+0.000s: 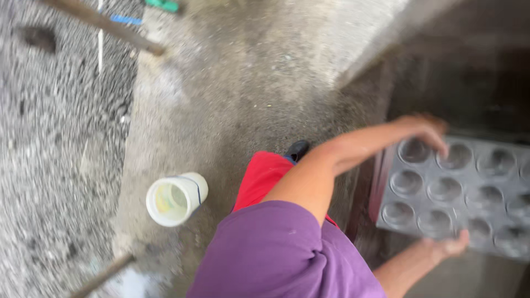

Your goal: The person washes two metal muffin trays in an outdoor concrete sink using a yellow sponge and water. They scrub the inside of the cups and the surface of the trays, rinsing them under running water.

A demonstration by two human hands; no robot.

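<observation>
1. Two hands, one tray. It's a grey moulded tray with rows of round cups, at the right side of the view, past the edge of the concrete floor. The picture is motion-blurred, so fine detail is mushy.
2. Left hand: the arm reaches out from the purple sleeve across the body. Its grip is closed over the tray's far rim, with the fingers draped into the first row of cups.
3. Right hand: it's on the opposite, near rim. The thumb is on top and the rest of the grip is tucked under the edge where I can't see it. It looks clamped on the tray, same as the left.
4. Key bit: the tray sits between the two grips, one on each long side. Its long axis runs away to the right and out of shot. Both hands are at the tray's left end, so most of it hangs beyond them.
5. What carries the tray is hard to tell. There's a reddish strip under its left end and only dark shadow behind.
6. Other stuff: a white cup lies on its side on the floor, well apart from the tray. A dark shoe shows just past the red shorts. Two rods cross the left corners.
</observation>
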